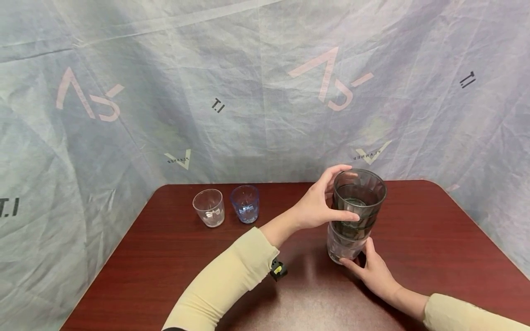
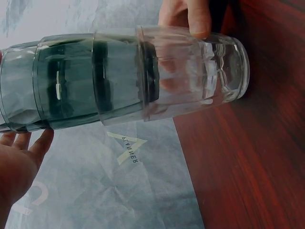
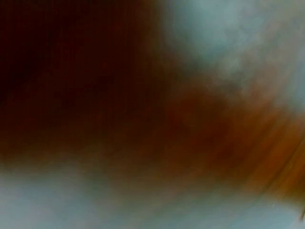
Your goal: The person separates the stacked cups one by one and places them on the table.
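Several nested glasses form one upright stack, smoky grey tumblers (image 1: 366, 214) above and clear tumblers (image 1: 342, 246) at the bottom. My left hand (image 1: 316, 207) grips the upper smoky part, thumb across the near side and fingers round the back. Low down, my right hand (image 1: 377, 273) holds the clear bottom tumbler between thumb and fingers. In the left wrist view the stack appears sideways, its clear base (image 2: 238, 67) close to the red-brown tabletop; whether it touches I cannot tell. The right wrist view is too dark and blurred to make anything out.
A clear glass (image 1: 209, 209) and a blue-tinted glass (image 1: 246, 205) stand apart from the stack, at the back left of the table (image 1: 136, 257). A small black device (image 1: 278, 270) shows by the left sleeve. Behind the table hangs a pale printed cloth (image 1: 256, 115).
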